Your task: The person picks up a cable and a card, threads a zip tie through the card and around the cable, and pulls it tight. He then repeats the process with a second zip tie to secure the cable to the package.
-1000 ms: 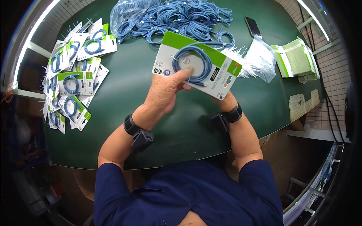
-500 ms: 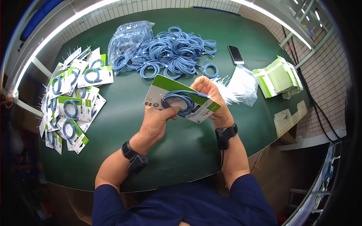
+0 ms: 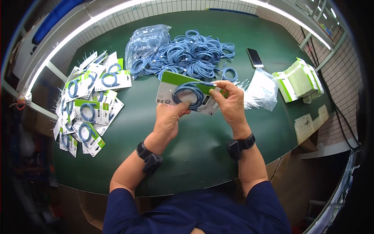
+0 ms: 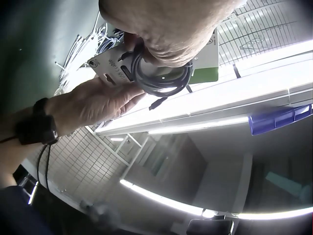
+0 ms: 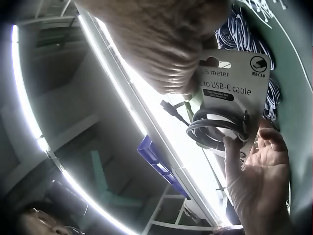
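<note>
Hands both on one packaging card [image 3: 183, 95], held up off the green worktop [image 3: 187, 156]. Our left hand [image 3: 168, 121] grips the card's near edge, thumb pressing the coiled blue cable [image 3: 188, 96] flat on its face. Our right hand [image 3: 230, 102] pinches the card's right end at the cable tip. Beyond the hands: loose cable pile [image 3: 191, 56]. Left of our left hand: finished carded cables [image 3: 87, 103]. Right of our right hand: bagged ties [image 3: 261, 91], blank card stack [image 3: 298, 80].

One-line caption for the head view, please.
Both hands, left hand and right hand, hold a backing card with a coiled blue cable above the green table.
</note>
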`<state>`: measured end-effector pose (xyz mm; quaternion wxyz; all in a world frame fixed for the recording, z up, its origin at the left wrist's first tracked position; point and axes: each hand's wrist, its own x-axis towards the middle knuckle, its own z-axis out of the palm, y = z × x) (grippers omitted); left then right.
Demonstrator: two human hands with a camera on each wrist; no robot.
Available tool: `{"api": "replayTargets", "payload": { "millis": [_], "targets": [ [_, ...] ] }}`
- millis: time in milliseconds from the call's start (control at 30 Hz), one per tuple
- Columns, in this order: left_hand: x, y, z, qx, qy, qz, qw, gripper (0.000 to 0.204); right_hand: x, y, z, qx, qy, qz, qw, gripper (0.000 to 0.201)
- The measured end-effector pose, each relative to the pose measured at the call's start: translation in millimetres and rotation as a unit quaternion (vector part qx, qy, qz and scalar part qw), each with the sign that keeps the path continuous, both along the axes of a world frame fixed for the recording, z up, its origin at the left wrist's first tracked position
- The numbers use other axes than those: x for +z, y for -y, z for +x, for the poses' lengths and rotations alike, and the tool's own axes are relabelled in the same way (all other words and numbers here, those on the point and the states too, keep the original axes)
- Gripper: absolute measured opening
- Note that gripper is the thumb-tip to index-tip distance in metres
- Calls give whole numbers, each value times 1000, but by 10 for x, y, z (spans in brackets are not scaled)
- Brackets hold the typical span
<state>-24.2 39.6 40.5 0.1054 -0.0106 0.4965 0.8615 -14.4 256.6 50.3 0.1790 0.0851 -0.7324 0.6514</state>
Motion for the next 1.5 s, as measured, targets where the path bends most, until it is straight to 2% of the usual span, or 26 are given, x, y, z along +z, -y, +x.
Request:
{"api": "replayTargets", "payload": {
  "millis": [67,100,167,200,233,267,300,333,433,600,700,833,1000,1100,1267,1400,1500],
  "targets": [
    [25,29,-26,-7,-3,-9,1000,47,56,6,37,-18,8,11,1000,20],
    [27,46,-39,57,-79,-41,994,50,85,2,45,-16,9,14,1000,19],
    [15,91,-61,183,-225,-101,952,58,138,-12,56,-10,12,23,1000,18],
    [104,136,-40,183,-220,-102,953,58,158,-9,65,-9,17,22,1000,18],
    [222,225,-3,198,-333,-266,883,60,174,7,72,0,14,47,999,18],
    [369,304,39,202,-430,-419,774,62,185,30,77,11,12,72,997,18],
    [427,348,64,194,-507,-554,632,64,189,50,82,23,10,97,995,18],
    [409,362,61,193,-497,-558,636,64,186,69,90,29,19,98,995,18],
    [358,387,-14,115,-575,-582,564,60,180,119,84,71,13,91,993,17],
    [97,334,2,77,-543,-595,588,53,149,108,102,76,44,139,986,19],
    [-24,280,32,77,-545,-589,592,55,161,147,122,52,-139,207,967,25],
    [-131,228,84,74,-550,-592,585,54,8,147,150,35,-193,292,936,27],
    [-228,274,66,104,-570,-580,573,44,-194,181,116,26,-233,299,925,24],
    [-288,294,43,123,-581,-509,623,38,-253,223,116,5,-236,290,927,22],
    [-369,308,22,120,-580,-494,637,34,-362,235,118,5,-236,281,930,23],
    [-360,304,33,132,-605,-484,618,31,-419,230,152,-2,-245,272,930,24],
    [-271,339,55,80,-601,-502,616,36,-423,228,163,-1,-253,272,928,25]
  ]
}}
